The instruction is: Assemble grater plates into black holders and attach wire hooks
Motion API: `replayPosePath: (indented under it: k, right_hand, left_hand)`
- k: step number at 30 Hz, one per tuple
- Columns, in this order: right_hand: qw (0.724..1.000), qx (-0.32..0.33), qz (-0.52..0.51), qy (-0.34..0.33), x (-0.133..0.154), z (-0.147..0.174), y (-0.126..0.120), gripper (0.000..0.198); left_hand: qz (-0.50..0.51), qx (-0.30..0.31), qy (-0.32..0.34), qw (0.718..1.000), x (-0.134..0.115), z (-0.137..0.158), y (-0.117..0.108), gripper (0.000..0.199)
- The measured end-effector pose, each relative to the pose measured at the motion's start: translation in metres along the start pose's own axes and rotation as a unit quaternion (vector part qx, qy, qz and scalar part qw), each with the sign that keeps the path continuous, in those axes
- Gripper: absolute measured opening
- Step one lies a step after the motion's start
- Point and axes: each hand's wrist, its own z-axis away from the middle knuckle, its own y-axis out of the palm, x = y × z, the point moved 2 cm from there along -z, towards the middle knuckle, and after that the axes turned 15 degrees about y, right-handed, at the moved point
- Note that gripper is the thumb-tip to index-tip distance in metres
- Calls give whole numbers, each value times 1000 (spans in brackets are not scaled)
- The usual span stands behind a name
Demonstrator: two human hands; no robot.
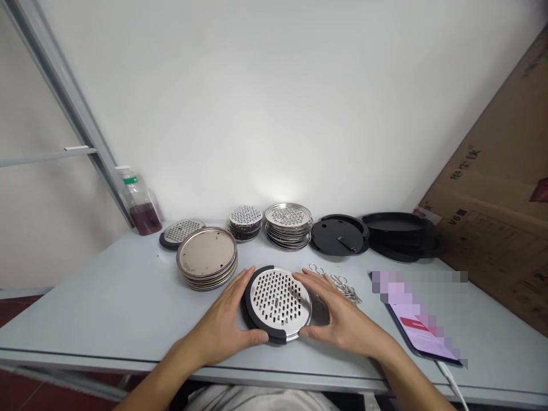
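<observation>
A round metal grater (279,301) with rows of raised slots lies at the table's front middle, a black plastic rim around its left side. My left hand (225,326) grips that black rim, thumb at the front and fingers behind. On the bare metal edge at the right, my right hand (345,319) curves around the same grater, thumb and fingertips touching it. Behind my right fingers are several bent wire pieces (347,290), partly hidden. A stack of round metal plates (207,254) stands behind my left hand.
Along the wall stand another black-rimmed grater (183,232), two stacks of perforated discs (245,217) (288,217), black round parts (338,237) and black trays (396,224). A bottle of dark liquid (143,214) is far left. Rightward lie a cabled phone (419,325) and a large cardboard box (492,228).
</observation>
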Motion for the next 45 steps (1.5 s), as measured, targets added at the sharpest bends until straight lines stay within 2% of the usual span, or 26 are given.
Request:
replayPosePath:
  k: [7,16,21,26,29,34,37,40,43,45]
  right_hand:
    - [1000,-21,-3,-3,-2,-2,2,96]
    - [998,-17,-46,25,-4,-2,5,97]
    - [999,-21,-46,16,-2,-3,6,97]
    - [999,-16,-51,8,1,-2,5,94]
    - [999,-11,-51,3,4,0,4,94]
    - [999,16,-39,23,0,2,9,107]
    - [999,-5,-43,14,-2,0,9,101]
    - [997,-35,-62,-6,0,-1,5,93]
    - [992,-90,-82,-16,4,-2,-1,70]
    - [987,-131,-89,-14,4,-1,-4,57]
  left_hand:
    - [14,-19,5,1000,-2,-2,-2,108]
    - [21,-30,1,999,-1,-2,-1,110]
    - [22,-34,2,999,-2,-4,-3,109]
    - [6,2,1,1000,-3,-2,-1,99]
    - [-17,26,8,999,-3,0,3,101]
    - [-54,8,48,997,0,0,8,96]
    - [-59,-10,52,997,1,-3,6,92]
    - [-41,-37,19,998,0,-4,1,87]
    - [5,-71,-5,997,-6,-5,-5,75]
    - [43,-71,-2,997,-13,-5,-8,65]
